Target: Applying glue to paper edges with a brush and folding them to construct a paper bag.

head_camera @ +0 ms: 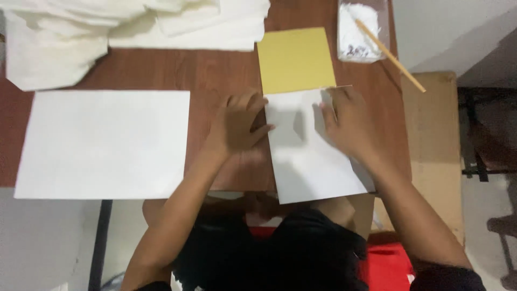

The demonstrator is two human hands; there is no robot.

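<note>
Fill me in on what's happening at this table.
A person presses both hands on a white sheet on a wooden table. The left hand rests at its left edge, the right hand near its top right corner. A yellow sheet lies just above it. A larger white sheet lies to the left, folded white cloths behind, and a clear tub with a stick at the far right.

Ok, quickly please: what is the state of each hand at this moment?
Left hand: fingers curled, resting on the left edge of the white sheet; grips nothing.
Right hand: open, pressed flat on the same sheet, just below the yellow card.
</note>
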